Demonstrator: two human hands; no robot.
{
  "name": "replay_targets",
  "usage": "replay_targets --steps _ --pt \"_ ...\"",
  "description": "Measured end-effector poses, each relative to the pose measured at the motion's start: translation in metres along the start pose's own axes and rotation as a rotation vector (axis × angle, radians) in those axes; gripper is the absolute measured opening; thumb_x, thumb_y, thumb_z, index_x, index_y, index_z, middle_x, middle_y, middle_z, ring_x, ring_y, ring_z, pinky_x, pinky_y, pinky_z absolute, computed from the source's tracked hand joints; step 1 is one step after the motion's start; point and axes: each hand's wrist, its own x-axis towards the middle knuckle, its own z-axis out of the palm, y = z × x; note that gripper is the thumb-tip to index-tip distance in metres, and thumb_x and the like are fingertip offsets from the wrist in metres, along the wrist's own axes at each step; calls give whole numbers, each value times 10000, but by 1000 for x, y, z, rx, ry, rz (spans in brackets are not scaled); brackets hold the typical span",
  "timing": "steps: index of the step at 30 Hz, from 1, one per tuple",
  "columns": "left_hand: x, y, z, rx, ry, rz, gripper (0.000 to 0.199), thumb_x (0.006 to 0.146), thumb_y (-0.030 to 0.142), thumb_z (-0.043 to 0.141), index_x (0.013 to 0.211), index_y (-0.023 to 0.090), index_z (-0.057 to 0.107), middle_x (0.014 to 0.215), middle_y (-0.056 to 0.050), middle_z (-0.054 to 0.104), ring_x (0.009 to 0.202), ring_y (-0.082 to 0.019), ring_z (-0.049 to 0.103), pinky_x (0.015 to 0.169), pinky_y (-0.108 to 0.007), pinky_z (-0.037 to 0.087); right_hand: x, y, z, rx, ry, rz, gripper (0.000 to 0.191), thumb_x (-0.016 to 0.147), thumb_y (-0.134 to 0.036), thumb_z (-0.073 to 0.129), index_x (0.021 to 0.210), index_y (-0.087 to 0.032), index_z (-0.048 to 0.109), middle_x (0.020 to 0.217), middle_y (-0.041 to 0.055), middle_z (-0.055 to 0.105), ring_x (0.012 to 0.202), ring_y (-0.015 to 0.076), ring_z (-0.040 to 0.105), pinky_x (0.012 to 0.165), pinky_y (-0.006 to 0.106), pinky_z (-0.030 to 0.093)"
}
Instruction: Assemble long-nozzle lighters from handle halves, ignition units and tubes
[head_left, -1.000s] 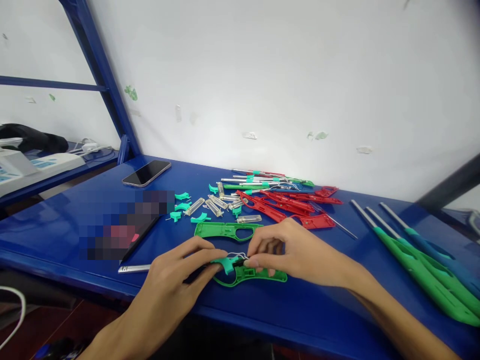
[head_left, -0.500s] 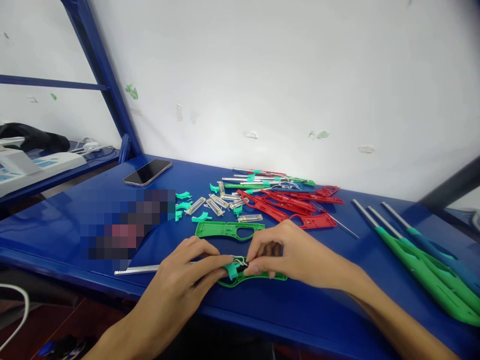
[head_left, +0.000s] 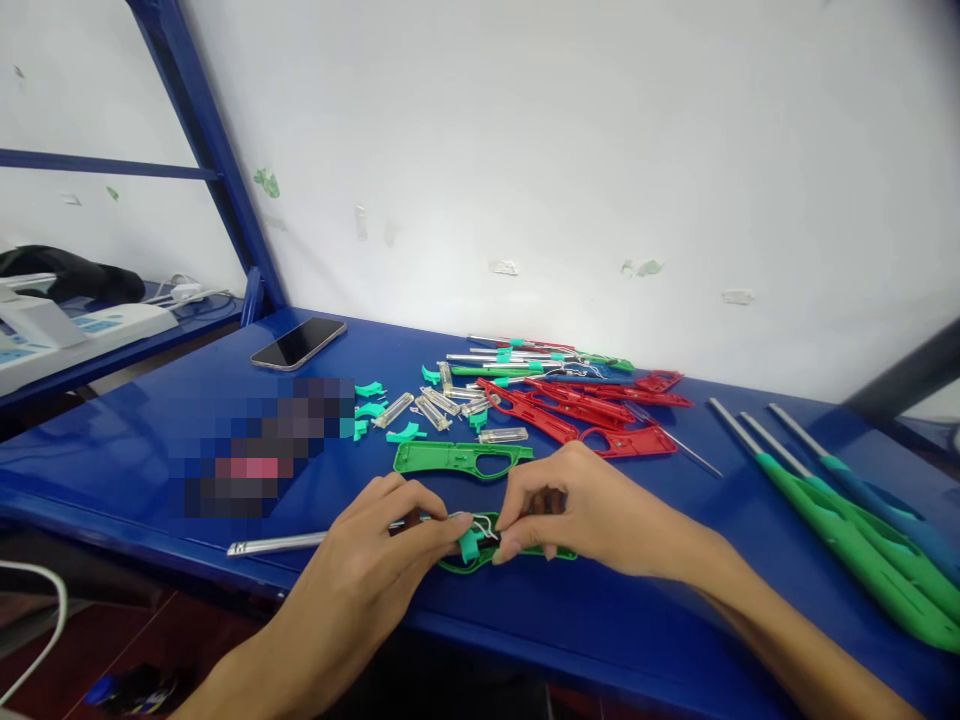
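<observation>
Near the front table edge lies a green half-shell of a long lighter (head_left: 459,568), inner side up. In it sit a teal trigger (head_left: 469,546), thin white wires (head_left: 486,523) and a small black part (head_left: 490,540). My left hand (head_left: 382,540) is closed, its thumb and index finger gripping at the trigger inside the shell. A metal tube (head_left: 277,544) sticks out to the left beneath that hand. With thumb and fingers pinched, my right hand (head_left: 551,505) works at the black part and the wire ends; its fingertips partly hide what they grip.
Another green half-shell (head_left: 427,458) lies just beyond. Behind it are clear fuel tanks (head_left: 502,435), loose teal triggers (head_left: 406,432), red shells (head_left: 626,440) and metal tubes. Closed lighters (head_left: 840,520) lie at right. A phone (head_left: 300,343) and a blurred-out object (head_left: 262,450) are at left.
My left fingers have shifted slightly on the trigger, and more of the white wires shows. The right hand keeps its pinch nearly in place. The view has moved a little.
</observation>
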Motion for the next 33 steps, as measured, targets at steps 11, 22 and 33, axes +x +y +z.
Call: replay_targets --steps 11,22,33 --pt "-2 -1 4 44 46 32 279 1069 90 512 1154 246 727 938 -22 665 764 -150 567 676 -257 467 3 3 2 55 13 6 223 834 -400 872 785 -200 786 615 -39 680 516 97 566 469 210 382" --pt "-5 -1 8 75 89 34 361 1028 28 495 1166 256 739 944 -30 671 758 -137 586 651 -222 499 5 6 4 123 6 -3 265 809 -448 878 777 -198 795 665 -10 729 528 106 570 486 224 389" --pt "-7 0 4 -10 56 49 366 1001 -12 509 1158 219 745 897 -30 627 706 -127 587 587 -214 474 9 9 8 265 -28 19 245 781 -391 882 739 -179 765 748 34 797 543 107 586 501 222 443"
